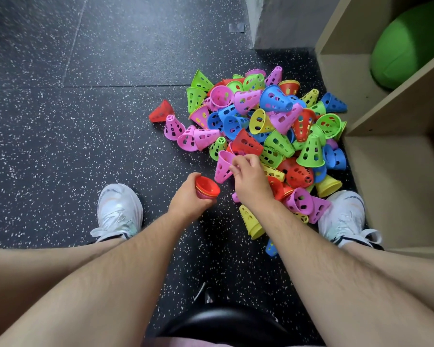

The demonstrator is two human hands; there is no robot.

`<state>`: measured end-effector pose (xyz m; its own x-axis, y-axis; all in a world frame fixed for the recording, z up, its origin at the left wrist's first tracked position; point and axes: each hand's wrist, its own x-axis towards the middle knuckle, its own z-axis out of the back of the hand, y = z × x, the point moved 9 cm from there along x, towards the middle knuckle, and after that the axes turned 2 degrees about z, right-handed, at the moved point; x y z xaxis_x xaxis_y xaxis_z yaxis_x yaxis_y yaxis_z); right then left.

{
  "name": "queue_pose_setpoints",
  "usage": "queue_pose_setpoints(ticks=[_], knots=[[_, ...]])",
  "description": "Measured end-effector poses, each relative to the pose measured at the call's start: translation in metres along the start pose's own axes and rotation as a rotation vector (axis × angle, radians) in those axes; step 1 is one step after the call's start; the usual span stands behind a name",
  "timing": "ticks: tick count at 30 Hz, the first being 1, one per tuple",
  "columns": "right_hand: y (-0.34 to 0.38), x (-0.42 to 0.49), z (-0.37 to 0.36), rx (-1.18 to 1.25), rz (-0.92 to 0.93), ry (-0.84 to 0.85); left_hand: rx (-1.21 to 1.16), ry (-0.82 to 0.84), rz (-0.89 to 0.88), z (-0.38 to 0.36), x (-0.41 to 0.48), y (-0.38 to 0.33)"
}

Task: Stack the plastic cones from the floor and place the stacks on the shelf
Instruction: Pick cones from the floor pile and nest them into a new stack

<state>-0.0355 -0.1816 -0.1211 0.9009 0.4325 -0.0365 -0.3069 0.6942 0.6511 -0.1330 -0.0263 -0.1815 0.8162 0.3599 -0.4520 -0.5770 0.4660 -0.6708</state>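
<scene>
A heap of perforated plastic cones [273, 121] in pink, green, blue, red and yellow lies on the dark speckled floor beside a wooden shelf [386, 116]. My left hand [189, 196] grips a short stack of nested cones [207, 187] with a red one on the inside facing up. My right hand [248, 176] pinches the rim of a pink cone [223, 166] at the heap's near edge, lifting it beside the stack.
My two white shoes [119, 209] [343, 216] stand either side of the heap's near end. A green ball [411, 43] fills an upper shelf compartment. A grey wall corner [281, 21] rises behind the heap. A black stool edge [223, 321] is below me.
</scene>
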Motion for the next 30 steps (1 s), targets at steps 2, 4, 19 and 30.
queue_pose_setpoints(ticks=[2, 4, 19, 30], knots=[[0.000, -0.004, 0.001, 0.054, -0.006, 0.019, -0.010, 0.007, -0.007, -0.002, -0.001, -0.003], [0.001, -0.010, -0.004, 0.071, 0.007, 0.069, -0.031, 0.014, -0.013, -0.003, -0.002, -0.008], [-0.024, -0.050, -0.014, 0.051, -0.053, 0.270, -0.034, 0.107, -0.077, -0.023, -0.013, -0.017], [-0.038, -0.118, -0.012, -0.326, 0.163, 0.567, -0.011, 0.144, -0.057, -0.022, -0.024, 0.003]])
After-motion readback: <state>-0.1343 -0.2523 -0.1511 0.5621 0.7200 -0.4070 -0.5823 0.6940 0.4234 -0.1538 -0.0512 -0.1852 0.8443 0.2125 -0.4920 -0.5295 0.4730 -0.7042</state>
